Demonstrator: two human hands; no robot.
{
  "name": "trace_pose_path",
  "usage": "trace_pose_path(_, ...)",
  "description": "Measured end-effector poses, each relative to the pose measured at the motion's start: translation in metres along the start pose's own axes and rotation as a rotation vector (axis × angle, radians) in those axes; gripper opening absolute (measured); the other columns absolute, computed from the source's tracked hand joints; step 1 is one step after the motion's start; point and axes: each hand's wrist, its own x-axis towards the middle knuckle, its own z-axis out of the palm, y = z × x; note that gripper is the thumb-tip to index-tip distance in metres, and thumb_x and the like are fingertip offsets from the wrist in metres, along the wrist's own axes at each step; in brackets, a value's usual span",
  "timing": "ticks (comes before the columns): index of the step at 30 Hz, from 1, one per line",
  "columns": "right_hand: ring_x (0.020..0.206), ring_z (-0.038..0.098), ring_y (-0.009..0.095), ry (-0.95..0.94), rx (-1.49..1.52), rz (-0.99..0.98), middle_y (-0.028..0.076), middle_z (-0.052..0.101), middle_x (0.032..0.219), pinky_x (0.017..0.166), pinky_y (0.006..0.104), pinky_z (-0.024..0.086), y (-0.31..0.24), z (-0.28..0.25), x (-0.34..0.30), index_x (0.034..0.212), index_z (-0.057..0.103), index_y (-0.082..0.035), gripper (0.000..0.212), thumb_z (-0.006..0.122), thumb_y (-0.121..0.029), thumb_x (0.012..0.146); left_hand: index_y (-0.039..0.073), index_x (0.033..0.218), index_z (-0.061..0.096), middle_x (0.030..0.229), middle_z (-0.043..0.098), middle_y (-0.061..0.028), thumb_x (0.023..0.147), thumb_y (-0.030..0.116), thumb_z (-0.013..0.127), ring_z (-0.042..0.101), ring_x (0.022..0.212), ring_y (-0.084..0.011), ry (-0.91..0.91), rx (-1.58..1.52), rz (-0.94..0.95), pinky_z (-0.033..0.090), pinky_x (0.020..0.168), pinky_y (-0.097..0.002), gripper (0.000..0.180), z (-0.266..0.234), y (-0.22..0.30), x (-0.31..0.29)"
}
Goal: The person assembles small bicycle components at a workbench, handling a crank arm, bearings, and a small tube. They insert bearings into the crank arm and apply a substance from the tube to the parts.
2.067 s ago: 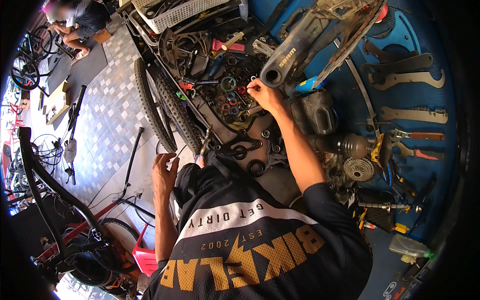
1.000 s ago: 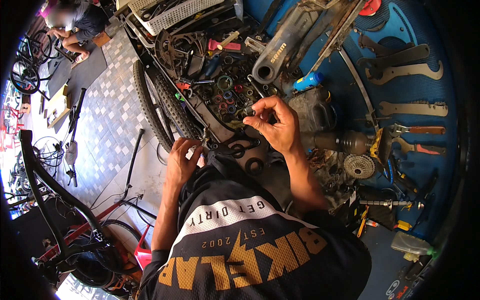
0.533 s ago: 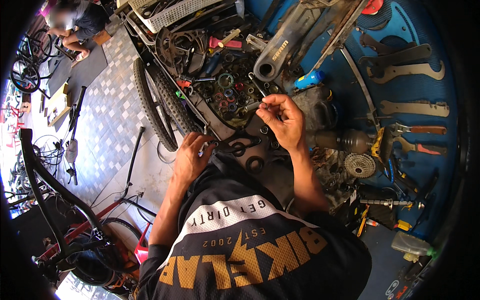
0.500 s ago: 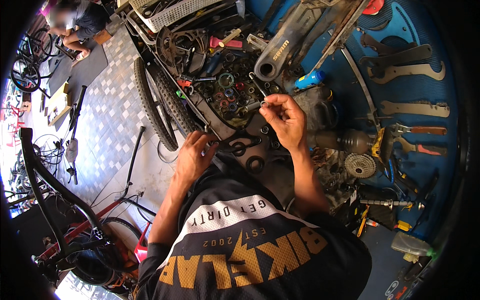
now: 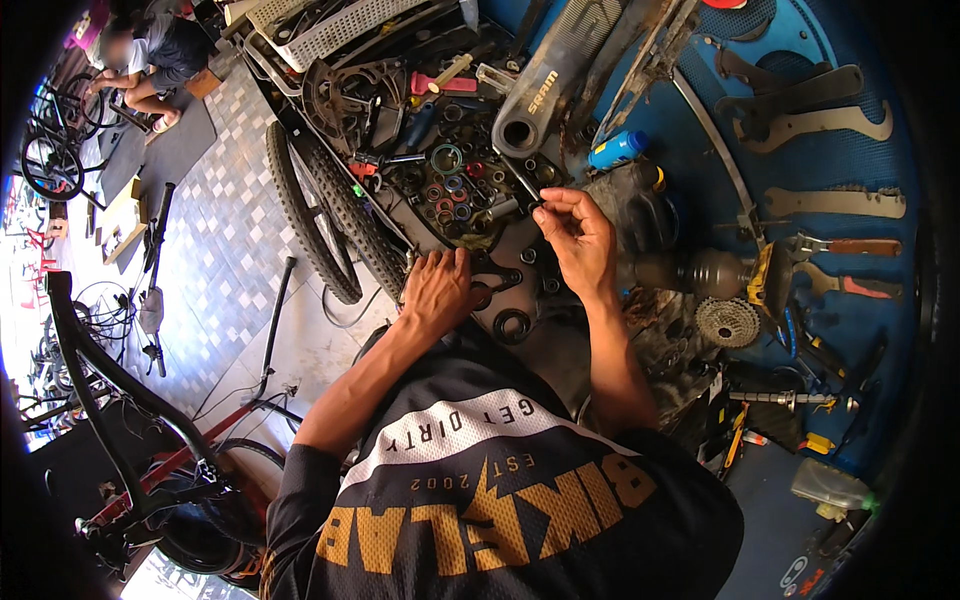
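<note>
The right hand (image 5: 580, 245) is bringing its thumb and index finger together at the lower end of a slender silver rod (image 5: 523, 179); whether it is gripping the rod or some small piece, I cannot tell. The rod is slanting up toward the eye of a dark crank arm (image 5: 545, 100), which is bearing pale lettering. The left hand (image 5: 437, 290) is lying palm down, fingers forward, near a black crank-like part (image 5: 503, 273) (its underside is hidden, so I cannot tell if it is holding anything). Coloured rings (image 5: 445, 200) are crowding the parts pile just beyond. A blue canister (image 5: 618, 150) is lying right of the crank arm. Nearest the wearer, the jersey (image 5: 540, 470) is showing large gold letters, upside down, and dark letters across a white band. Red and white markings are showing at the lower right.

Compared with two seconds ago, the left hand is now sitting farther right and forward, past the tyres (image 5: 350, 215), while the right hand is keeping lower, no longer reaching among the rings.
</note>
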Motion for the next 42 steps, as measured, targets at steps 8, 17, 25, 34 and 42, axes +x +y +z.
trace_pose_path(8,0.079,0.06,0.004,-0.062,-0.052,0.059,-0.004,0.069,0.089,0.069,0.0235,0.05,0.009,-0.001,-0.004,0.11,0.071,-0.004,0.013,0.077,-0.011,0.101,0.001,0.114,0.063,0.101,0.074,-0.0197,0.088,0.03,0.081,0.07,0.103,-0.0402,0.033,-0.061,-0.009,0.053,0.092,-0.0499,0.042,0.013,-0.01,0.014)
trace_pose_path(17,0.076,0.057,0.004,-0.145,-0.022,0.109,-0.004,0.07,0.088,0.07,0.0229,0.049,-0.006,0.004,-0.013,0.107,0.072,-0.005,0.01,0.077,-0.009,0.1,-0.001,0.11,0.074,0.09,0.073,-0.0202,0.091,0.023,0.079,0.074,0.081,-0.0353,0.003,-0.646,-0.145,0.056,0.073,-0.0437,0.031,-0.05,-0.02,0.002)
trace_pose_path(25,0.082,0.061,0.005,-0.237,-0.154,0.028,-0.003,0.071,0.096,0.073,0.0237,0.049,-0.048,0.024,-0.011,0.112,0.076,-0.006,0.016,0.08,-0.007,0.097,-0.005,0.116,0.07,0.081,0.067,-0.0004,0.095,0.019,0.081,0.053,0.072,-0.0055,-0.073,-1.127,-0.238,0.043,0.063,-0.0259,0.034,-0.088,-0.017,-0.019)
trace_pose_path(34,0.088,0.069,0.025,-0.281,-0.337,-0.175,0.005,0.076,0.092,0.081,0.038,0.055,-0.067,0.041,0.0,0.101,0.076,-0.007,0.015,0.084,-0.013,0.09,-0.006,0.121,0.068,0.087,0.071,0.0002,0.097,0.015,0.081,0.058,0.076,-0.0031,-0.087,-1.2,-0.23,0.046,0.065,-0.0237,0.034,-0.095,-0.013,-0.028)
trace_pose_path(42,0.093,0.069,0.024,-0.33,-0.463,-0.329,0.004,0.077,0.096,0.086,0.0361,0.054,-0.069,0.042,0.002,0.101,0.077,-0.007,0.016,0.086,-0.009,0.088,-0.003,0.119,0.07,0.084,0.07,0.0011,0.096,0.015,0.081,0.056,0.072,-0.0029,-0.049,-1.192,-0.192,0.045,0.063,-0.0237,0.031,-0.096,-0.009,-0.03)
